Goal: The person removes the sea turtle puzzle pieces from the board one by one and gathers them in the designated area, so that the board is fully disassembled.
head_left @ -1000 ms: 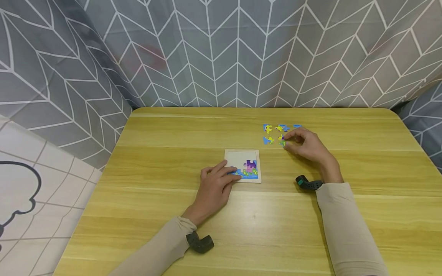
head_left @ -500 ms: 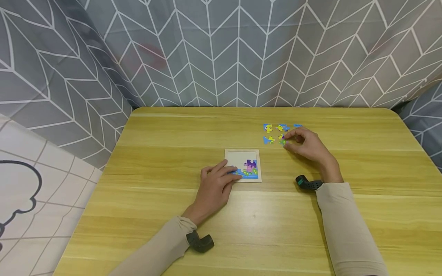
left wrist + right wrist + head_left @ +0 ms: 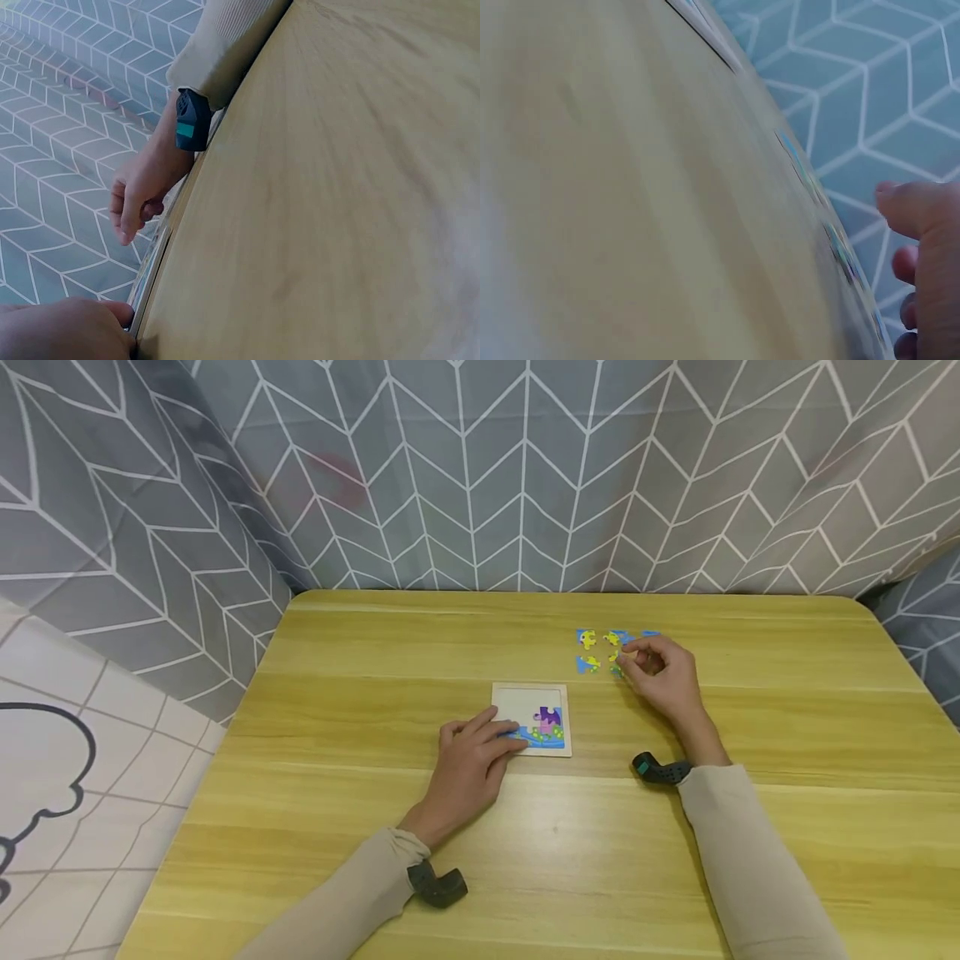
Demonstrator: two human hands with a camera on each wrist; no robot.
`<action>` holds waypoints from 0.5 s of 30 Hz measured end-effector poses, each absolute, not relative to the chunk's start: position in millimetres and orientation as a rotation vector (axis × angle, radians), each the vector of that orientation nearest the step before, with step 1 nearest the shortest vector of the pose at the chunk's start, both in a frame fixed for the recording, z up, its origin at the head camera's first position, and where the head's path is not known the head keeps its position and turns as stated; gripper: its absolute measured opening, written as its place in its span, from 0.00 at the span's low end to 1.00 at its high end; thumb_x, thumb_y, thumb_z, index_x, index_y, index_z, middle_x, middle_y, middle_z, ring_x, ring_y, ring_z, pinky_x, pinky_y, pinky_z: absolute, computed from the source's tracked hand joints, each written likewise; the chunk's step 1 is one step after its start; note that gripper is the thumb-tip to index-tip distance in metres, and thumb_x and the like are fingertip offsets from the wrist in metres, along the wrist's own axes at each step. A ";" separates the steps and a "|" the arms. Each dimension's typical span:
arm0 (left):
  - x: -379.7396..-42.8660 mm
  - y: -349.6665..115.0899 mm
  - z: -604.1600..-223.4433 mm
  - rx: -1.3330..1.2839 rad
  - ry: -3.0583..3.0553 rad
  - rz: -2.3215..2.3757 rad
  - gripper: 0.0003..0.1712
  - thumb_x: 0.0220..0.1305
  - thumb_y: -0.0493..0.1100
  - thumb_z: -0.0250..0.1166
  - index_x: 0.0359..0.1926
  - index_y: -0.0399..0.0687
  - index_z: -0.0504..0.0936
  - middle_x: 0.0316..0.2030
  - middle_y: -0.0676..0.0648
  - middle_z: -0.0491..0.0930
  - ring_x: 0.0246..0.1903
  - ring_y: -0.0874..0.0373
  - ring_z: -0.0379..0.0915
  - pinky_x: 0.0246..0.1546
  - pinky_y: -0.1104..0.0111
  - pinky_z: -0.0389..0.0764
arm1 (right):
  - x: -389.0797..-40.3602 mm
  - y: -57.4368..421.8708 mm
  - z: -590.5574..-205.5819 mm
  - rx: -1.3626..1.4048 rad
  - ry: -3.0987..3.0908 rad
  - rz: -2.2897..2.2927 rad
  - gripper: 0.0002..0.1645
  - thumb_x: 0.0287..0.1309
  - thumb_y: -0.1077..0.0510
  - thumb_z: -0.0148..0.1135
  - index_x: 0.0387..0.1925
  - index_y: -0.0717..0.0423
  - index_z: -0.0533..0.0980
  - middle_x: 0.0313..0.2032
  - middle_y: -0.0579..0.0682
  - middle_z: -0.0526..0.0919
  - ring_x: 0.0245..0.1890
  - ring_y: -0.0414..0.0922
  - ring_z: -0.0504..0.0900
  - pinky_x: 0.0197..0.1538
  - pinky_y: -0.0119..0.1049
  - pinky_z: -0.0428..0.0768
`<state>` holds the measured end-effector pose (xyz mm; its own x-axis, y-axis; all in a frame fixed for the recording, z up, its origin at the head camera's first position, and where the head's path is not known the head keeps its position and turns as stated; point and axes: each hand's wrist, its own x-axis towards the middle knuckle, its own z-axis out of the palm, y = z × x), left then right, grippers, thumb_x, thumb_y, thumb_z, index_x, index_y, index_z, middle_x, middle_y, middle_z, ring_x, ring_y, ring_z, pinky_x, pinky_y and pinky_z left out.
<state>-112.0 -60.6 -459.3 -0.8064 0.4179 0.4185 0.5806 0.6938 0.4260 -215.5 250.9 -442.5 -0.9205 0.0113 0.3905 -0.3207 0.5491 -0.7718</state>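
Note:
My left hand (image 3: 468, 768) lies over the lower left of a square wooden puzzle frame (image 3: 567, 720), its fingers extended across the rim and the blue bottom pieces. Inside the frame, fitted jigsaw pieces (image 3: 548, 717) in purple, pink, green and blue fill the bottom and lower right. My right hand (image 3: 666, 677) hovers with loosely bent fingers over a yellow and green jigsaw piece (image 3: 615, 671), partly covering it. Thumb and index tips are close together with no piece visible between them. In the right wrist view the thumb (image 3: 907, 206) is raised above the loose pieces (image 3: 844, 255).
More loose jigsaw pieces lie beyond the frame: a yellow and blue piece (image 3: 587, 638), another below it (image 3: 588, 664), and blue ones (image 3: 651, 633) by the right hand. The wooden table (image 3: 405, 652) ends at a grey patterned curtain (image 3: 480, 485). Both wrists wear dark cameras.
My right hand has shifted slightly, its wrist moving left and its fingertips now overlapping the lower loose piece more. The left hand stays on the frame. The head view has shifted a little.

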 end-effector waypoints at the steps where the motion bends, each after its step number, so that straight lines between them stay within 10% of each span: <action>1: -112.3 -60.5 -459.4 -0.791 -2.618 -0.800 0.11 0.71 0.41 0.65 0.47 0.59 0.90 0.56 0.54 0.85 0.70 0.49 0.70 0.61 0.48 0.64 | -214.1 246.6 -443.0 0.270 -2.399 1.324 0.07 0.57 0.69 0.70 0.37 0.70 0.83 0.27 0.56 0.75 0.22 0.44 0.67 0.29 0.22 0.65; 15: -111.6 -60.1 -457.3 -0.803 -2.620 -0.789 0.11 0.71 0.41 0.64 0.48 0.59 0.90 0.57 0.53 0.85 0.70 0.48 0.70 0.60 0.48 0.64 | -181.0 204.6 -457.9 0.848 -2.497 1.225 0.17 0.51 0.63 0.73 0.46 0.56 0.86 0.42 0.50 0.85 0.45 0.45 0.74 0.49 0.39 0.69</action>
